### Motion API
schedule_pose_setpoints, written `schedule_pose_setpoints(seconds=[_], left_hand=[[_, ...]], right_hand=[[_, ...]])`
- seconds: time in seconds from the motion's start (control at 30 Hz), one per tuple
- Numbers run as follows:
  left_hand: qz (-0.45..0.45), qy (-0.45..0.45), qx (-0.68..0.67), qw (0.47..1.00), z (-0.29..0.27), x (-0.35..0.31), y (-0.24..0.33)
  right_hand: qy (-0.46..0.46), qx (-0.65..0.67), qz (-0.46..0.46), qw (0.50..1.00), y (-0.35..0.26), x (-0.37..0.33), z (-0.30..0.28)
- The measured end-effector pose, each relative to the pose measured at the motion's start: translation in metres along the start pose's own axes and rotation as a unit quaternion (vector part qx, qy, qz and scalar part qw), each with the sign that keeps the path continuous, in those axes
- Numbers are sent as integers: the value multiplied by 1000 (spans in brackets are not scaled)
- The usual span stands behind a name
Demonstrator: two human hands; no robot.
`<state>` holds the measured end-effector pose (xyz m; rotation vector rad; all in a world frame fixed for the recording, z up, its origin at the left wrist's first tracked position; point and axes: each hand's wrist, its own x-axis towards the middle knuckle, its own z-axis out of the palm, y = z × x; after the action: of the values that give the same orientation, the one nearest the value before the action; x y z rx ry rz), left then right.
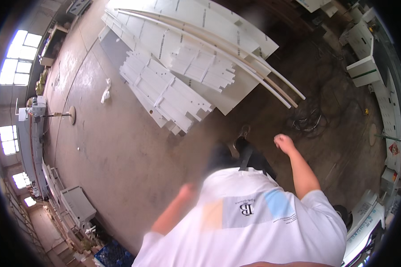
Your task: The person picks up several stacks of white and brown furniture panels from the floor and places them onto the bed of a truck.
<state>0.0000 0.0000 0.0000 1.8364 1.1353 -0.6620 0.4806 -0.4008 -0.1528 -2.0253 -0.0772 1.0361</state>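
My left hand (187,191) hangs beside my white shirt over the bare floor, smeared by motion so its fingers do not show. On the other side, my right hand (284,143) is held out in front of me with its fingers curled in, and nothing shows in it. Neither hand touches anything. Ahead lie large white panels (236,95) on the floor, with bundles of notched white strips (165,86) and a smaller notched bundle (202,67) on top. Long thin white strips (200,43) run across the panels and stick out past their right end.
A tangle of dark and pale cord (308,122) lies on the floor at the right. White cabinets (365,71) line the far right side. To the left are a round-based stand (72,115), a crumpled white scrap (106,91) and a grey box (78,202). A blue crate (113,256) stands lower left.
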Motion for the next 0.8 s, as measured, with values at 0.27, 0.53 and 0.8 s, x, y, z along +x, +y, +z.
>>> schedule_pose_setpoints(seconds=[0.27, 0.53, 0.8], left_hand=[[130, 121, 4, 984, -91, 321, 263], [207, 231, 247, 918, -144, 520, 512], [135, 136, 328, 925, -137, 553, 544]], right_hand=[[-112, 7, -37, 993, -193, 87, 90], [-6, 83, 142, 986, -174, 24, 89], [145, 228, 334, 903, -121, -55, 125]])
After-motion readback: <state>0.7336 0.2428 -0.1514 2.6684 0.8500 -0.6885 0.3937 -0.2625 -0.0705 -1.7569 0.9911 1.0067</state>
